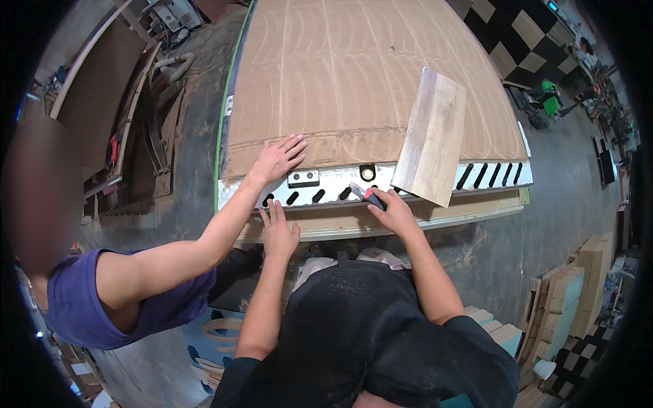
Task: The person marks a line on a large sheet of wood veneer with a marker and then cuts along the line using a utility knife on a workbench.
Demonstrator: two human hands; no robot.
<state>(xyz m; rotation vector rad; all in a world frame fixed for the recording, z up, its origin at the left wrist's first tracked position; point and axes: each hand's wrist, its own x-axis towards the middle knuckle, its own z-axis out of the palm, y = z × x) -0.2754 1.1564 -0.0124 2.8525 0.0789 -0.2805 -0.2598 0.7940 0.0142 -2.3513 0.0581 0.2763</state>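
A red-and-black utility knife (pixel 373 198) is gripped in my right hand (pixel 396 215), its blade lying over the white slotted strip (pixel 337 178) along the near edge of a large brown sheet (pixel 326 81). My left hand (pixel 279 234) has its fingers stretched out and touching that strip's front edge, beside one of the dark slots. Just beyond it, a co-worker's hand (pixel 277 160) lies flat where the sheet meets the strip. A wood-grain board (pixel 433 136) rests across sheet and strip, right of the knife. A small metal block with two holes (pixel 303 178) sits between the hands.
Close on my left leans the co-worker in a purple top (pixel 129 292). A pale lower ledge (pixel 381 226) runs beneath the strip. Stacked boards (pixel 564 299) stand at the lower right. Farther right is a green machine (pixel 549 98), and a large tilted panel (pixel 98 88) is at the left.
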